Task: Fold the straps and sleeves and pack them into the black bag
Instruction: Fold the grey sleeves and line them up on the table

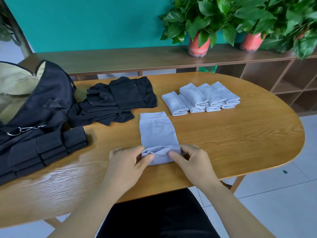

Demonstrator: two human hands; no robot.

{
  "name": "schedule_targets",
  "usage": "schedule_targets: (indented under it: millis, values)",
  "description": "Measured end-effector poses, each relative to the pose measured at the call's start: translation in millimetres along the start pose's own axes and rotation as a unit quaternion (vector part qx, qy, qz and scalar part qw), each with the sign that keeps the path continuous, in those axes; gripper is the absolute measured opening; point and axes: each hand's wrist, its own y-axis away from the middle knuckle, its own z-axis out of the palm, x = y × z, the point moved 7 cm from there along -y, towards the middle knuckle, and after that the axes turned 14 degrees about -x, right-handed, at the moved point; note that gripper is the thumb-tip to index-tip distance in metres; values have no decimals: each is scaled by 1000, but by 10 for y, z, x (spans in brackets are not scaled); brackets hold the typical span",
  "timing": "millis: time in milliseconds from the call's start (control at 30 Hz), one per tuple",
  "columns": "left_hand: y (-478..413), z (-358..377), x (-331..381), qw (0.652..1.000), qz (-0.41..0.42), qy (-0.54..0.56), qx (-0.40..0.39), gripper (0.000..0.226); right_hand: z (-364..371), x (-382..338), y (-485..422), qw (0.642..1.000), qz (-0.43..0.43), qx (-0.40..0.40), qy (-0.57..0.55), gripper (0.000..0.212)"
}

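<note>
A light grey sleeve [157, 130] lies flat in the middle of the wooden table [240, 143], its near end rolled up. My left hand [127, 162] pinches the left corner of that rolled end and my right hand [192, 160] pinches the right corner. Several folded grey sleeves [200, 98] lie in a cluster further back on the right. A pile of black sleeves [118, 98] rests at the back left. Folded black perforated straps [46, 148] are stacked at the left, in front of the open black bag [42, 97].
A metal clip and ring [22, 130] hang on the bag's front. A low wooden shelf [137, 60] runs behind the table, carrying two potted plants in red pots [199, 45]. My dark-clad lap sits under the table's near edge. White tiled floor lies to the right.
</note>
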Motion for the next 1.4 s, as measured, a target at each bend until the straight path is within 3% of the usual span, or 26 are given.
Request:
schedule_targets:
  millis: [133,333,633,733,867,1000,1133,1233,1300,1400]
  values:
    - [-103,12,-40,998,-55,-7,-6,53,18,63,-37,997,51,46,-41,30]
    - [-174,43,-73,992,-124,-25,-9,52,-3,33,-51,989,78,115,46,29]
    - [-183,18,13,973,-168,-159,20,40,-24,-20,-87,984,83,119,103,19]
    - [-137,44,0,977,-140,-153,53,24,-39,-5,-74,985,84,121,85,19]
    - [-43,105,16,977,-74,-176,99,20,-12,-17,-66,984,67,123,110,17]
    - [-32,111,70,971,-58,-214,90,20,18,-46,-64,981,49,125,141,11]
    - [-7,110,31,983,-37,-172,57,10,-24,-22,-36,977,40,133,159,13]
    - [92,98,6,988,-39,-147,36,42,-96,-1,43,983,23,135,119,15]
    - [177,55,64,989,-21,-138,45,49,-139,-40,141,979,4,166,119,17]
    - [223,67,205,990,19,-136,35,52,-58,-217,219,951,-65,195,229,30]
